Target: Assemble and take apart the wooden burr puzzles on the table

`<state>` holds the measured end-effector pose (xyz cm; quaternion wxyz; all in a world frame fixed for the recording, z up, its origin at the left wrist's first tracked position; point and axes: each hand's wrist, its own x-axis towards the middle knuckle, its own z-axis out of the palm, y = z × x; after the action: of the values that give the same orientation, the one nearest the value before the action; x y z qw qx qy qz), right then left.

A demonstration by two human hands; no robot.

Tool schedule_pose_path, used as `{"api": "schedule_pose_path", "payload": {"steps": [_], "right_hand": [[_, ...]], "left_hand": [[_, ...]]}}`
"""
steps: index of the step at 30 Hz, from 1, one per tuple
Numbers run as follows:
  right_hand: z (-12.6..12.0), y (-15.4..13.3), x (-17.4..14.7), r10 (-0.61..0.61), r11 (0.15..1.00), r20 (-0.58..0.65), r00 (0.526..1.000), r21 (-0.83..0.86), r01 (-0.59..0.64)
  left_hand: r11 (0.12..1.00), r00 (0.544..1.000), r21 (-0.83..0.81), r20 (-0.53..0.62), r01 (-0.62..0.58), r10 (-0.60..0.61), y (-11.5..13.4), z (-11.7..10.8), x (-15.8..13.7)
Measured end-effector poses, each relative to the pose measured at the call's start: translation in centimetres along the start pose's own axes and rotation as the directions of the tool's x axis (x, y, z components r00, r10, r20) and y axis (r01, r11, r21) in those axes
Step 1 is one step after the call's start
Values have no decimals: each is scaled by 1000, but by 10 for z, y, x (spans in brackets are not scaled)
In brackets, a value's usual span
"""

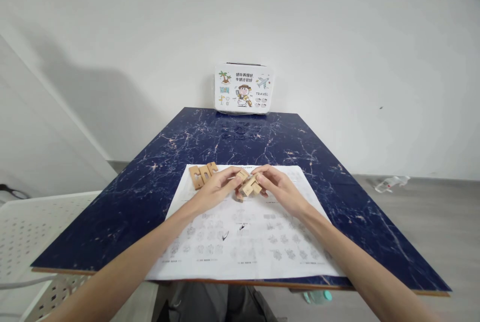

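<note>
You have both hands together over the far half of the sheet (240,257), with a cluster (248,189) of small wooden blocks between them, near the sheet's far edge. Your left hand (216,190) pinches the cluster's left part between thumb and fingers; your right hand (279,190) has its thumb on top, its fingers curled round the right side, gripping it. You can't tell from here whether every block in the cluster is joined, as your fingers hide part of it.

Just beside your left hand, three flat pieces (205,174) with cut-outs lie side by side at the sheet's far left corner. The sheet is printed with rows of faint drawings, has two darker marks nearer you, and lies along the near edge of the blue, veined worktop (240,144). At the worktop's far end, well apart from your hands, a white case (243,89) with cartoon pictures stands against the wall (240,12). Below the near edge, a bottle (317,296) with a teal cap lies on the floor (423,232).
</note>
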<state>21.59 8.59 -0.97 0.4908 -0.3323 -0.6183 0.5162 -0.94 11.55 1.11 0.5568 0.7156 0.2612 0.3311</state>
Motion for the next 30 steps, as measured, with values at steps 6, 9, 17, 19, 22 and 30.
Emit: {"api": "schedule_pose_path", "payload": {"steps": [6,9,17,19,22,30], "right_hand": [[-4,-1,1,12,999,44,999,-52,-9],[-4,-3,2,66,997,60,996,-31,-65],[2,-8,1,164,982,65,984,80,-169],[3,-10,1,172,982,95,980,65,-179],[6,-12,1,162,985,123,979,45,-168],[4,-8,1,88,995,-68,994,-48,-91]], "left_hand": [[992,997,113,-45,-63,68,2,-2,-1],[986,993,139,-60,-93,102,3,0,-1],[938,958,315,-194,-142,210,-7,2,-3],[914,938,381,-245,-138,244,-9,1,-3],[893,918,434,-291,-123,268,-10,2,-5],[859,916,488,-253,-156,310,-11,5,-6]]}}
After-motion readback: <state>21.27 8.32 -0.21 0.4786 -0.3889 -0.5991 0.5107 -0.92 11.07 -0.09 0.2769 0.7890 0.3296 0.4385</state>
